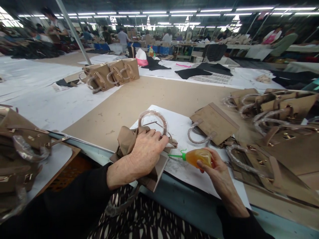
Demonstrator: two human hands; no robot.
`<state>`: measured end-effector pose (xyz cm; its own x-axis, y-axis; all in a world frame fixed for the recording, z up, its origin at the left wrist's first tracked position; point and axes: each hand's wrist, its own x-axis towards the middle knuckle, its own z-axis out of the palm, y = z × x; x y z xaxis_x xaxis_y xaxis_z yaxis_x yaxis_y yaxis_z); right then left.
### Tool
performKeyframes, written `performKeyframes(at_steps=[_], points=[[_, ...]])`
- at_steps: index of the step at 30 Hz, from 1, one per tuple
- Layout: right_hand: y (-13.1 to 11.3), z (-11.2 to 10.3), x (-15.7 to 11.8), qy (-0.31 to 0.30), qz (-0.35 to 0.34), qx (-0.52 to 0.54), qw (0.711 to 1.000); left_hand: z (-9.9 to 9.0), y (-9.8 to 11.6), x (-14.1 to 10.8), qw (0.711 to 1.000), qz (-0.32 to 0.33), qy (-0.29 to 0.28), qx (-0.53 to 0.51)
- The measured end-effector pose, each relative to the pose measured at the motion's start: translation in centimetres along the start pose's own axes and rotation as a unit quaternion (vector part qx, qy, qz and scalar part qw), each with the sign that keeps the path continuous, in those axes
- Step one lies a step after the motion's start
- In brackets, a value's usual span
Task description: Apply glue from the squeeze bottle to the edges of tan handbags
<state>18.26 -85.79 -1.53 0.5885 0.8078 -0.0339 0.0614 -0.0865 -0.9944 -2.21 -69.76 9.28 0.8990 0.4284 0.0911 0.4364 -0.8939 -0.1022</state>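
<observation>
A taupe handbag (126,140) with a plastic-wrapped handle lies at the table's near edge, tilted. My left hand (147,152) is closed on its upper part, the fingertips beside the wrapped handle. In my right hand (211,166) is a squeeze bottle (198,157) of amber liquid, with the fingers wrapped round it. Its green nozzle points left, with the tip close to the bag's edge; whether they touch is unclear. Beyond the bottle, another taupe bag (214,123) lies on its side, its wrapped handle towards the left.
White paper (174,119) lies under the work on the brown-covered table (139,96). Piled bags (276,132) fill the right side. More bags stand at the back left (112,75) and near left (25,146). Black pieces (193,72) lie farther back. People work beyond.
</observation>
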Motion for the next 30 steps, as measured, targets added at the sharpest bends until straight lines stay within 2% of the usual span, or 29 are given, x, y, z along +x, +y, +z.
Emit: performKeyframes(at_steps=[11,21,30], points=[[1.0,0.1,-1.0,-0.019,0.051,0.053,0.997,0.7,0.1,-0.4,1.000,0.006,0.027,0.003],[-0.5,0.6,-2.7,-0.047,0.062,0.065,0.995,0.4,0.1,-0.3,1.000,0.007,0.011,0.000],[-1.0,1.0,-4.6,-0.056,0.087,0.074,0.992,0.6,0.0,-0.2,0.999,0.015,0.026,0.013]])
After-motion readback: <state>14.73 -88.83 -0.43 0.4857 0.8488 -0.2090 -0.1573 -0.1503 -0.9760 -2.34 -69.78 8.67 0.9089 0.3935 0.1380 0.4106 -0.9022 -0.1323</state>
